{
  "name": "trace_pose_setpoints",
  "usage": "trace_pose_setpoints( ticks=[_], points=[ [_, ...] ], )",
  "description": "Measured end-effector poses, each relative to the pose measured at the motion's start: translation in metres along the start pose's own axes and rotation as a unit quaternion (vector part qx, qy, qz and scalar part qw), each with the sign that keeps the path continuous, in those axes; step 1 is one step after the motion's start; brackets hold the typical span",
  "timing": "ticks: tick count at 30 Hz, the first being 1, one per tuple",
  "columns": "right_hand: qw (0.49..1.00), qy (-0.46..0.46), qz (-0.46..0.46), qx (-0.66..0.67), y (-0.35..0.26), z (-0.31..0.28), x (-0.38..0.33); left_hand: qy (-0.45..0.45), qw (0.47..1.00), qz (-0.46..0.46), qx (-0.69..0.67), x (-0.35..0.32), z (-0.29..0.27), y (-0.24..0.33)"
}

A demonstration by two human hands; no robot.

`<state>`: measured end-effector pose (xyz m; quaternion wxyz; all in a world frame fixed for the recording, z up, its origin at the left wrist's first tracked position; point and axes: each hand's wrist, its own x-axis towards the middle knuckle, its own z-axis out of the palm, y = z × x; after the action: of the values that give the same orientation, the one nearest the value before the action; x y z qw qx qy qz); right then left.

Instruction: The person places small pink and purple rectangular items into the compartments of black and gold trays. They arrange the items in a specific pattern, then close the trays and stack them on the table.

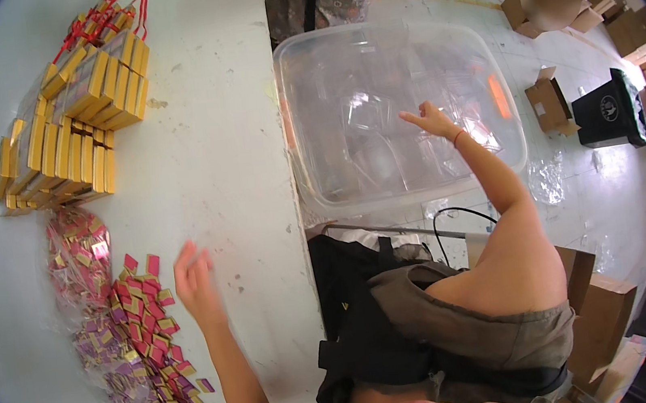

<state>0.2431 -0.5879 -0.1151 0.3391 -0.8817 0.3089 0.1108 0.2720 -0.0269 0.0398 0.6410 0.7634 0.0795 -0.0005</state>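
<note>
My left hand [197, 287] hovers over the white table [246, 203], just right of a spread of small pink, purple and gold boxes [147, 318]. Its fingers are slightly blurred and loosely bent apart, with nothing visible in them. My right hand [435, 121] reaches over a large clear plastic bin [412, 196] beside the table. Thumb and fingers are apart there, and I see nothing held. Transparent plastic pieces [369, 114] lie inside the bin; their exact shape is hard to make out.
Stacked gold-edged boxes [77, 128] stand at the table's far left, with red ribbons [142, 5] behind. A clear bag of small pink boxes [79, 254] lies nearer. Beyond the bin are a black waste bin [609, 111], open cartons [551, 102] and plastic scraps [548, 176] on the floor.
</note>
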Motion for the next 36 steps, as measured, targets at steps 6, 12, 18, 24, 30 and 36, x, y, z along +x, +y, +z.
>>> trace_pose_setpoints(
  ticks=[6, 12, 18, 24, 30, 36],
  points=[
    [0.937, -0.117, -0.123, -0.307, 0.021, -0.028, -0.022, 0.111, 0.992, -0.016, 0.058, -0.159, -0.074, -0.025],
    [0.846, -0.173, -0.201, -0.463, -0.012, -0.003, 0.029, 0.287, 0.957, -0.036, 0.028, -0.248, -0.080, -0.029],
    [0.874, -0.422, -0.121, -0.209, 0.108, 0.003, 0.092, 0.354, 0.931, -0.038, -0.086, -0.291, -0.084, -0.056],
    [0.964, -0.261, -0.024, -0.044, 0.053, 0.026, 0.022, 0.534, 0.840, -0.001, -0.091, -0.334, -0.126, -0.064],
    [0.873, -0.442, 0.134, 0.159, 0.031, -0.006, 0.036, 0.723, 0.661, 0.015, 0.200, -0.383, -0.278, -0.103],
    [0.885, -0.431, 0.063, 0.166, 0.037, 0.015, 0.064, 0.714, 0.530, -0.075, 0.452, -0.400, -0.380, -0.144]
  ],
)
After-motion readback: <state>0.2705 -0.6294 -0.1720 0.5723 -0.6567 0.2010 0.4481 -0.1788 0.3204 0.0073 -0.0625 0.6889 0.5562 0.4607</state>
